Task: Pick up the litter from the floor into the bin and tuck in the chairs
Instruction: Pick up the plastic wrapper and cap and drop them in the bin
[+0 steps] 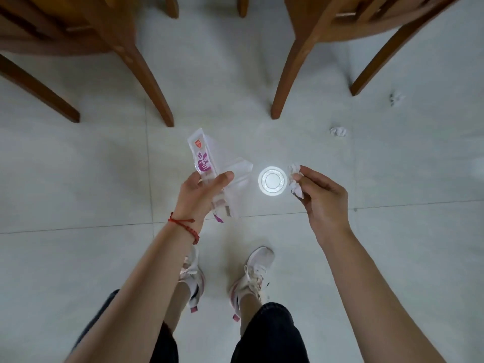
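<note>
My left hand grips a clear plastic wrapper with purple and red print, held above the pale tiled floor. A crumpled white tissue is pinched in the fingers of my right hand. Another small crumpled white scrap lies on the floor to the right, near a chair leg. Two wooden chairs stand ahead: one at the upper left and one at the upper right. No bin is in view.
A bright round reflection of a ceiling light shines on the tile between my hands. A small dark smudge marks the floor at the far right. My feet in white trainers stand below my hands.
</note>
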{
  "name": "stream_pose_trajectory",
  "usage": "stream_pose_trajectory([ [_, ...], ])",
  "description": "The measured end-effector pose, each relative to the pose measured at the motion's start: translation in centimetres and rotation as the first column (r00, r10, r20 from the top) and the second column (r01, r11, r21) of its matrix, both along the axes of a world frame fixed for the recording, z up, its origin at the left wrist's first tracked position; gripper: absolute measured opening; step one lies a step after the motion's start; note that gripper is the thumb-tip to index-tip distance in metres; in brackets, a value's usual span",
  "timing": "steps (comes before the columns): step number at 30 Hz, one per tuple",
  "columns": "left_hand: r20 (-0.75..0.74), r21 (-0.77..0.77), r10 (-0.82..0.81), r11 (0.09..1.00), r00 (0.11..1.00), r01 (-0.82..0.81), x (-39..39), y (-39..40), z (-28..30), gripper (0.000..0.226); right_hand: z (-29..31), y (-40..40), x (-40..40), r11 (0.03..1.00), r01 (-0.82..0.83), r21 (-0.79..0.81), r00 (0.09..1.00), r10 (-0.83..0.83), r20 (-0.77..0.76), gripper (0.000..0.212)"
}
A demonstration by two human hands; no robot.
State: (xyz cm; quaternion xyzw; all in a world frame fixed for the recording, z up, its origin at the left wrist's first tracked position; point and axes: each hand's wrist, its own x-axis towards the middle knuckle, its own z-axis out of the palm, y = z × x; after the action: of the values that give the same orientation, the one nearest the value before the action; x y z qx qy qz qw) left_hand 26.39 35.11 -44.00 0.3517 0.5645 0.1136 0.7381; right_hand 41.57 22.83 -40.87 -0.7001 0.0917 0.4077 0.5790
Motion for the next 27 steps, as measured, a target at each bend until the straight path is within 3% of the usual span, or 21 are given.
stream_pose_trajectory([
  [15, 0.014, 0.035, -0.023, 0.999, 1.000, 0.022, -2.4, 1.6, 26.6, 0.029, 25.2, 2.4, -3.7, 0.979, 0.111, 0.169, 0.992, -0.100, -0.071, 0.016],
  [21, 0.006, 0.070, 0.022, 0.997, 1.000, -0.022, -4.5, 2.3, 33.5, 0.039, 32.2, 3.4, -5.5, 0.978, 0.083, 0.189, 0.997, -0.081, -0.016, 0.012],
  [27, 0.024, 0.124, 0.078, 0.989, 0.997, -0.081, -7.3, 3.0, 37.5, 0.030, 36.2, 5.0, -7.1, 0.978, 0.005, 0.208, 1.000, -0.011, 0.029, 0.009],
])
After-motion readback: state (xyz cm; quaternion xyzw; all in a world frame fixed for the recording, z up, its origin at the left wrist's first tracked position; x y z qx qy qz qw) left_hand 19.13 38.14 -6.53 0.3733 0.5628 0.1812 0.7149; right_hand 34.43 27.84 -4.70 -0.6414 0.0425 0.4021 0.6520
